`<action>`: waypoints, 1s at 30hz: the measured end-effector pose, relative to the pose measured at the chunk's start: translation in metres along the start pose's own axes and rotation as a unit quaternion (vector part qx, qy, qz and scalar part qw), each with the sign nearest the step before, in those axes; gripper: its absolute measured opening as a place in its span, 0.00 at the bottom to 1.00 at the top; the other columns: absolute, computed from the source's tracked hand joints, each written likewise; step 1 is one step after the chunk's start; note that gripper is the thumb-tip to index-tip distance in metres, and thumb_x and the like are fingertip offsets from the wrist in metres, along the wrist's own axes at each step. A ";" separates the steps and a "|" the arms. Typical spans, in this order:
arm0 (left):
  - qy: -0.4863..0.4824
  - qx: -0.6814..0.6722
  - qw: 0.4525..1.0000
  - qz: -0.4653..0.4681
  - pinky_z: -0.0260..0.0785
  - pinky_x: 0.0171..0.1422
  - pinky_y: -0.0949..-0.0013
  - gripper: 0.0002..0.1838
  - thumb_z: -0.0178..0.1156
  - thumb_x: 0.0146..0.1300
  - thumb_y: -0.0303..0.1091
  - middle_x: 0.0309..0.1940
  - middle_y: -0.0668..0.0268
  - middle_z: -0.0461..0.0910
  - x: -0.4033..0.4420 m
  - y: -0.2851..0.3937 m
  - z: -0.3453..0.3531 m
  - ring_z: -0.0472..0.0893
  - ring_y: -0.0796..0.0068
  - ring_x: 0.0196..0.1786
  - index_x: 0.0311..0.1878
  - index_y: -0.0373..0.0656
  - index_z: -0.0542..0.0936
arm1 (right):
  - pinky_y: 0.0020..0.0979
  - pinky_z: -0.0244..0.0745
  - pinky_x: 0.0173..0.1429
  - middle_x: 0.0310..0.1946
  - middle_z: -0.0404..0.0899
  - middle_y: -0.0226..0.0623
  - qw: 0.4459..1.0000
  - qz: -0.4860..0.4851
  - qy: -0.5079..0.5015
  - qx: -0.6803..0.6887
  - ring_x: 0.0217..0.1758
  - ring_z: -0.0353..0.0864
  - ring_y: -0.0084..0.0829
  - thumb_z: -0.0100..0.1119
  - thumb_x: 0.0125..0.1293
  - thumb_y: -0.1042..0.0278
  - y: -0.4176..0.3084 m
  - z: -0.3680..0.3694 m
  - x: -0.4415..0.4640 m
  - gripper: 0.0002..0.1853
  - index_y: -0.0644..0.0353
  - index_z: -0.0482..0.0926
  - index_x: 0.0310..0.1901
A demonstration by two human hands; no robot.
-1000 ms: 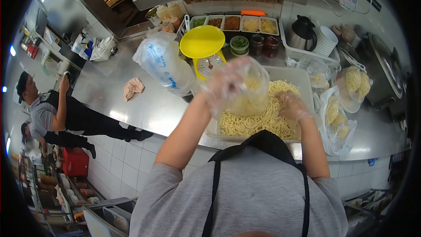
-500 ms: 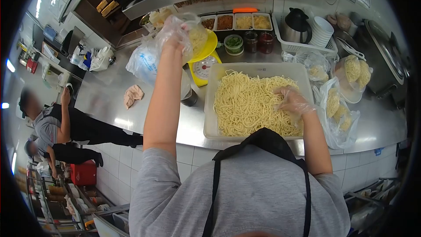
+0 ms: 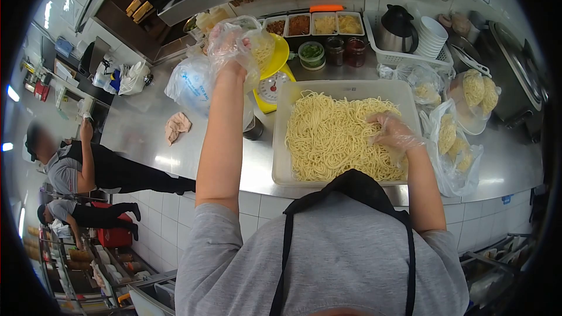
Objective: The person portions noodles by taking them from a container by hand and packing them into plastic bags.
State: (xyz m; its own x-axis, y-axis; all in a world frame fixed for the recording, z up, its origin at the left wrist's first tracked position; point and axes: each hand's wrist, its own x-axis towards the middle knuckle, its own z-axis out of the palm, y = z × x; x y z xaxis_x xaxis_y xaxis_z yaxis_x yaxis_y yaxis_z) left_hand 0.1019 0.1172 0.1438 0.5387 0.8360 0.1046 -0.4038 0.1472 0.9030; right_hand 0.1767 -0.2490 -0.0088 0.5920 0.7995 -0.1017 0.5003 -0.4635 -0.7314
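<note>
- Noodles (image 3: 331, 134) lie in the tub (image 3: 281, 158).
- Left hand (image 3: 229, 48) holds a clear bag (image 3: 263, 52) at the scale (image 3: 273, 89), ten o'clock from the tub.
- Right hand (image 3: 391, 131), fingers curled, among noodles at three o'clock; cannot tell whether it grips any.

Metal is gleaming all along the smooth counter (image 3: 193, 155), bright streaks bouncing off it, while the tub (image 3: 280, 146) is showing milky, half-clear plastic. Thin, crinkled film is glinting over the right hand (image 3: 391, 131) and around the left hand (image 3: 229, 50), whose clear bag (image 3: 263, 52) is flashing at every wrinkle. The scale pan (image 3: 281, 57) is looking smooth and glossy, the rag (image 3: 177, 127) is lying rumpled, soft cloth, the flask (image 3: 394, 43) is shining metallic, and the black apron (image 3: 358, 190) is staying matt.
</note>
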 end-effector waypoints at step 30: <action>-0.244 -0.022 0.967 -0.065 0.68 0.34 0.82 0.27 0.51 0.52 0.20 0.44 0.64 0.76 -0.053 0.049 0.003 0.74 0.81 0.38 0.59 0.39 0.66 | 0.35 0.67 0.57 0.50 0.72 0.40 0.983 -0.030 0.132 -0.126 0.53 0.72 0.40 0.68 0.49 0.68 -0.095 -0.041 -0.023 0.27 0.57 0.73 0.53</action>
State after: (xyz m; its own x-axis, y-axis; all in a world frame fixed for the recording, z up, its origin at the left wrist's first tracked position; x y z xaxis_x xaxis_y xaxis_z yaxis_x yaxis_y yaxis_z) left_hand 0.0557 0.0780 0.1838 0.8672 0.4619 0.1861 -0.3352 0.2650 0.9041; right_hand 0.1416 -0.2391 0.0910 0.6831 0.7168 0.1400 0.6605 -0.5245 -0.5372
